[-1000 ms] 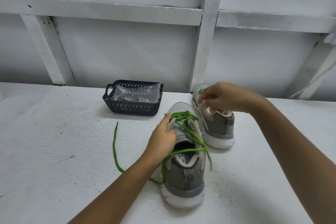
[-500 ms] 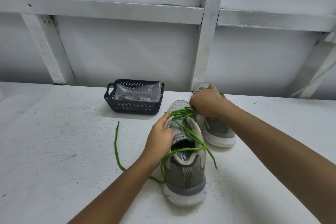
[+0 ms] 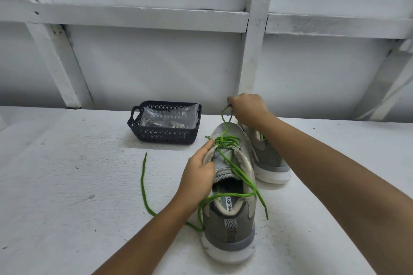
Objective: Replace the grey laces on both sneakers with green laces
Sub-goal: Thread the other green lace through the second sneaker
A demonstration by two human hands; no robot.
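A grey sneaker (image 3: 230, 225) stands heel toward me in the middle of the white table, with a green lace (image 3: 237, 168) threaded loosely through its front eyelets. My left hand (image 3: 197, 174) grips the sneaker's left eyelet flap. My right hand (image 3: 247, 107) is raised beyond the toe and pinches a loop of the green lace, pulling it up and away. One free end of the lace (image 3: 143, 183) trails left across the table; the other hangs over the sneaker's right side. A second grey sneaker (image 3: 270, 163) stands behind to the right, partly hidden by my right forearm.
A dark plastic basket (image 3: 163, 134) with a clear bag inside sits at the back of the white table (image 3: 67, 196), left of the sneakers. A white framed wall (image 3: 156, 62) rises directly behind the table.
My right hand has gone from the far sneaker to the near sneaker's lace and has lifted a loop of it up and away. My left hand stays on the eyelet flap.
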